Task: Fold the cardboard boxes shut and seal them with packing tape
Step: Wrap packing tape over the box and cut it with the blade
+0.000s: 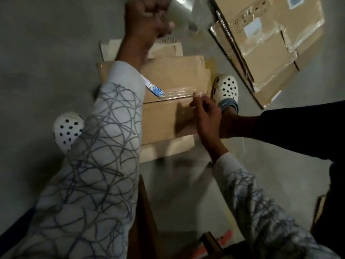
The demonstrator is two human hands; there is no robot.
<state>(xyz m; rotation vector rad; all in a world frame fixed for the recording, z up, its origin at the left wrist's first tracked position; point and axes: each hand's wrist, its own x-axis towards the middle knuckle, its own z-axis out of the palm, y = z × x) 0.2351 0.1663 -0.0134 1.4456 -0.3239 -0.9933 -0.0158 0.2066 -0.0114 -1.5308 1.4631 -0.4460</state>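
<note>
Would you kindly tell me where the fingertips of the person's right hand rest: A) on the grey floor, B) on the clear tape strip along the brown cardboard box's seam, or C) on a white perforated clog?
B: the right hand presses its fingertips onto the end of the clear tape strip on the brown cardboard box.

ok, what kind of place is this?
Probably a packing or storage area, maybe a warehouse: bare grey concrete floor, a stack of flattened taped cartons, and a cardboard box on the ground with packing tape across its flaps.
</note>
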